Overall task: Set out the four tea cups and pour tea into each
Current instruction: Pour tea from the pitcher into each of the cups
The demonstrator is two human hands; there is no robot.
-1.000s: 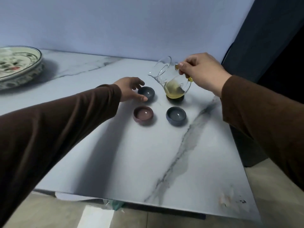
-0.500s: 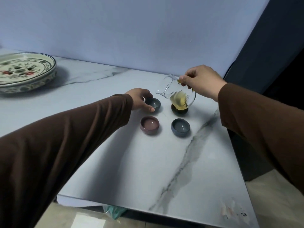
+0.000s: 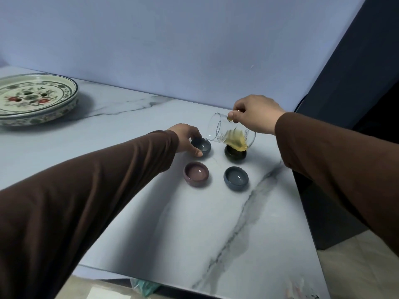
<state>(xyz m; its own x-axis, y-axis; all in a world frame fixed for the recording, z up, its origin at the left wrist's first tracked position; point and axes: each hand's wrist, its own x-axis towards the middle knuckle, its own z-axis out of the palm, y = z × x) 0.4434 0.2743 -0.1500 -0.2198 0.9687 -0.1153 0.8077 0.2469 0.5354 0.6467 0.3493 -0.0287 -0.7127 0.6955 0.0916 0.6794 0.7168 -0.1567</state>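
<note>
1. The right hand (image 3: 257,114) pinches the handle of the glass pitcher (image 3: 231,134), fingers closed on it, and holds it up off the table, tipped to the left.
2. The spout sits right over the rim of the far-left grey cup (image 3: 201,146); the yellow tea (image 3: 235,140) lies pooled towards the pitcher's base.
3. The left hand (image 3: 186,140) curls around that same cup, thumb on its near side, fingers on the far side, steadying it on the table.
4. Under the pitcher's base stands the far-right dark cup (image 3: 235,153), partly hidden by the glass.
5. Nearer, the purple cup (image 3: 196,173) sits left and the blue-grey cup (image 3: 236,178) right; both show a pale sheen inside, though whether that is liquid is hard to tell.
6. The four cups make a loose square, none touching.
7. All rest on the white marble table (image 3: 194,234), streaked with grey veins.
8. Brown sleeves (image 3: 86,190) cover both arms.
9. Far left, well apart from the cups, lies a floral-patterned ceramic tray (image 3: 32,98).
</note>
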